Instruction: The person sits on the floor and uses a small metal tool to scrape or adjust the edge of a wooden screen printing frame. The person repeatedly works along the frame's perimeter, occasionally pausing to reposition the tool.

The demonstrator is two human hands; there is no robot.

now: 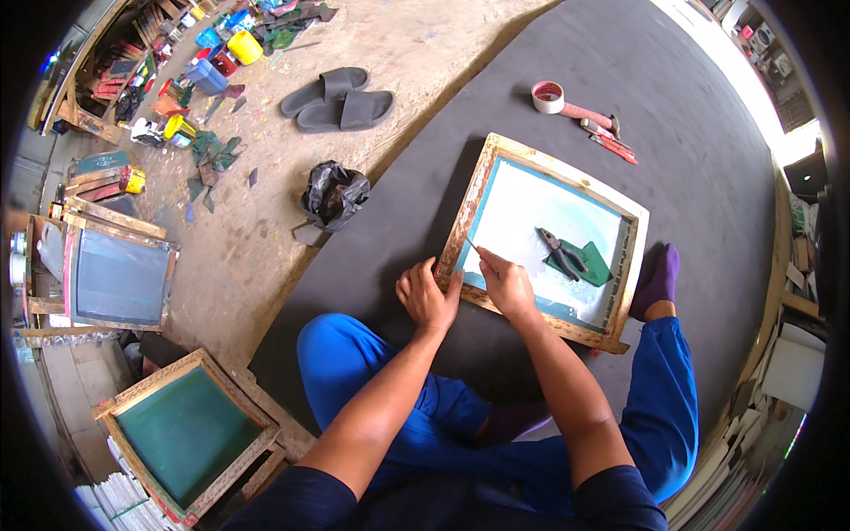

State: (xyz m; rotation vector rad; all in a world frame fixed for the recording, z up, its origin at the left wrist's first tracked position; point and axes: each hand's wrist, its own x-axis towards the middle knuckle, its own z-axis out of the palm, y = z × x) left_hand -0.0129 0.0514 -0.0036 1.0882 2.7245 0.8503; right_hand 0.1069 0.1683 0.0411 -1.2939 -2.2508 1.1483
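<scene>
A wooden screen-printing frame (482, 181) with pale mesh and blue edging lies tilted on the dark work surface before me. My left hand (428, 296) grips its near-left corner, fingers bent and thumb along the wood. My right hand (506, 285) is closed over the frame's near-left part, holding a thin, pointed tool (473, 243). Its tip meets the inner left edge of the frame, and the fist hides the rest of it. On the mesh lie pliers (564, 254) with dark handles, partly over a green scrap (591, 263).
Beyond the frame sit a tape roll (548, 97), a hammer (591, 115) and red-handled tools (611, 146). To the left are a black plastic bag (335, 195), grey slides (343, 111), paint buckets (244, 48) and two other framed screens (119, 274). My blue-trousered legs flank the frame.
</scene>
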